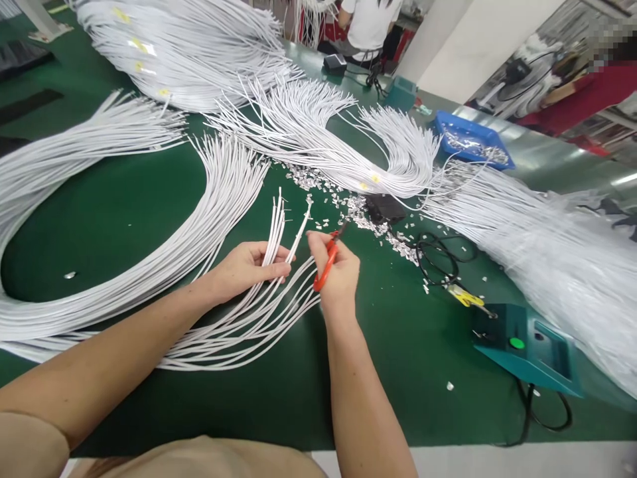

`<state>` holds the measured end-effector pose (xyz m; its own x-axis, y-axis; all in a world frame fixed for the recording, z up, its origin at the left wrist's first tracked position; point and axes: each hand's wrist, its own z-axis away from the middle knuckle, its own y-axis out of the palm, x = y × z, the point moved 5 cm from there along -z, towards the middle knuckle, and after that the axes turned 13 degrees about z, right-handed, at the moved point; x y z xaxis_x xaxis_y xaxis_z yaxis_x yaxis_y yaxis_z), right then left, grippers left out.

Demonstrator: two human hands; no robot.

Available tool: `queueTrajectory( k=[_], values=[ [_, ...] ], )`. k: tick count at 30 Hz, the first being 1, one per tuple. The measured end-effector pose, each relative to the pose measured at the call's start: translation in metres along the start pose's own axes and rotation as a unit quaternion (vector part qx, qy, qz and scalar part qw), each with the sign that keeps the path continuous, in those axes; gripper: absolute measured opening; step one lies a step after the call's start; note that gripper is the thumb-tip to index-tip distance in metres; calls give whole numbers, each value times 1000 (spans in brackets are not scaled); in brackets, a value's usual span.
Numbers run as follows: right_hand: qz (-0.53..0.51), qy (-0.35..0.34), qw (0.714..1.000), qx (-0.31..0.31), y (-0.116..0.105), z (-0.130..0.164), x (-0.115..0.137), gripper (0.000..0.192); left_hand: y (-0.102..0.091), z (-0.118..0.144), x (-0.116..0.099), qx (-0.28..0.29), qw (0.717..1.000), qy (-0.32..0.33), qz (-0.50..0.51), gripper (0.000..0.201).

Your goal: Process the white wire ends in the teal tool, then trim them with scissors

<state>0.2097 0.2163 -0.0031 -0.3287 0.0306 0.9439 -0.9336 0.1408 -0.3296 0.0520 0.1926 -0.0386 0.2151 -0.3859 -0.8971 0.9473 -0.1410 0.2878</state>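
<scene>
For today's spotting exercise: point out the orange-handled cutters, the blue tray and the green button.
orange-handled cutters (324, 265), head view, on the orange handle in the right hand.
blue tray (442, 121), head view, on its near-left rim.
green button (517, 343), head view, on its top.

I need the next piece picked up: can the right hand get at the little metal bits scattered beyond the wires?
Probably yes: the metal bits lie just beyond the right hand across bare green table, but that hand already grips orange scissors.

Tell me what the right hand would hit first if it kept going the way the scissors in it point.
The right hand aims its orange scissors up and away from the person. First in line is probably the scatter of small metal pieces, then the black box; depth is hard to judge.
</scene>
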Motion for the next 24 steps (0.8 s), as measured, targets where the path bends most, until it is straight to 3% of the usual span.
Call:
queueTrajectory(
  k=[4, 8, 12, 15, 19, 24],
  values=[
    [-10, 40, 995, 88, 9, 2, -1, 21, 3, -1, -1, 30, 999, 16, 2, 26],
    [-21, 77, 990, 117, 18, 6, -4, 20, -7, -5, -11, -36, 991, 93, 90, 24],
    [-33, 94, 980, 174, 33, 15, -5, 20, -16, -9, -13, -67, 975, 101, 184, 26],
    [-16, 98, 975, 197, 34, 14, -7, 20, -16, -9, -14, -56, 972, 98, 207, 30],
    [-92, 111, 979, 144, 22, 3, -11, 17, -8, -7, -14, -13, 980, 84, 181, 32],
    [-132, 109, 961, 217, 30, 9, -5, 22, 2, -3, -8, 39, 990, 46, 129, 33]
  ],
)
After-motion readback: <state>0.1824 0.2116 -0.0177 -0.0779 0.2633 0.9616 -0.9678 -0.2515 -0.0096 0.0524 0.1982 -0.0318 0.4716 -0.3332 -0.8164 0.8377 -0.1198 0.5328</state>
